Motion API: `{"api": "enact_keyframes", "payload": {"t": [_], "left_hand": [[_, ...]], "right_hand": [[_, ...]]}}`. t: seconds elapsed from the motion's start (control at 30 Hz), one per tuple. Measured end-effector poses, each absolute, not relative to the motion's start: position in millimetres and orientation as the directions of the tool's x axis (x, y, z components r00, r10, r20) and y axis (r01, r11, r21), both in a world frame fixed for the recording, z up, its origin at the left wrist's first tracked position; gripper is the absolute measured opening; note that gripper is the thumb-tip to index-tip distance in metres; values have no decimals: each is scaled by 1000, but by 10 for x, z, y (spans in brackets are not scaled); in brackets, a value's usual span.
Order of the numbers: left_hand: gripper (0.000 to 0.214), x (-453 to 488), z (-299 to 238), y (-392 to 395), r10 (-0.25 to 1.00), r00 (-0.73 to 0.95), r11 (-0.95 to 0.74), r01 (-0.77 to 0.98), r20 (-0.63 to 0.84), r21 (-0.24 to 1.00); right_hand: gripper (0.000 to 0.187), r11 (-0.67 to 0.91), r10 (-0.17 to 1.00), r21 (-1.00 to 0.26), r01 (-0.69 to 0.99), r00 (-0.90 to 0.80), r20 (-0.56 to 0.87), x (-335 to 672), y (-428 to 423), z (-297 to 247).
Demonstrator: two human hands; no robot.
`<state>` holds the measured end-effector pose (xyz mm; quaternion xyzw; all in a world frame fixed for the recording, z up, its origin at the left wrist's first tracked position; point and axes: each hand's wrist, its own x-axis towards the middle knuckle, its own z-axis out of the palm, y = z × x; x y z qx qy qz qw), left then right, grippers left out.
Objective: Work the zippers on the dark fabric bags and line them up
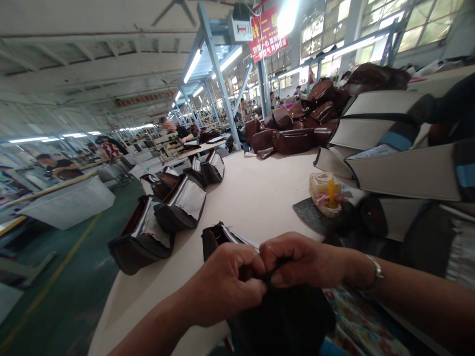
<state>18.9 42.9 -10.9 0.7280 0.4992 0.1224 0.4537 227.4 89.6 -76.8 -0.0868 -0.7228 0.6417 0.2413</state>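
Observation:
My left hand (230,279) and my right hand (300,259) meet at the near edge of the table. Both are closed, with fingertips pinching the edge of a black bag piece (282,321) that hangs down in front of me. Behind my left hand, part of the dark bag body (213,237) shows, with a pale lining at its opening; whether it belongs to the same bag is hidden by my hands. Left of my hands stand several unfinished bags (181,205), dark outside with whitish lining and brown inside.
A pale table (256,190) spreads ahead. Finished-looking brown leather bags (295,141) are heaped at its back. Stacked beige panels (404,168) with black edges crowd the right. A cloudy plastic container (322,190) with a yellow stick stands on a dark slab (306,215). Co-workers sit farther off.

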Motion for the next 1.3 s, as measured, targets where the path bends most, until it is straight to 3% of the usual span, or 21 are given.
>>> {"api": "enact_keyframes", "payload": {"t": [0.2,0.43,0.7,0.87,1.07,1.2,1.3], "left_hand": [[13,223,-104,394,863,465,-126,579,-199,805],[6,205,-154,377,855,475,-131,586,-208,800],[6,197,-148,440,839,507,-159,575,-196,803],[7,203,-141,497,795,570,-166,532,-206,831],[3,239,-180,496,821,533,-143,538,-203,831],[4,254,-177,493,818,542,-164,540,-192,825],[8,277,-156,488,820,542,-178,548,-185,817]], "right_hand": [[18,148,453,-968,-201,-857,247,2269,882,-787],[19,122,467,-975,-186,-856,222,2270,874,-808],[19,-39,485,-968,-249,-851,200,2275,915,-875],[18,-46,505,-965,-260,-839,202,2298,914,-877],[20,-64,519,-961,-271,-831,199,2299,907,-902],[24,-30,524,-967,-254,-827,201,2315,906,-898],[27,145,550,-970,-197,-799,244,2355,881,-828]]}}
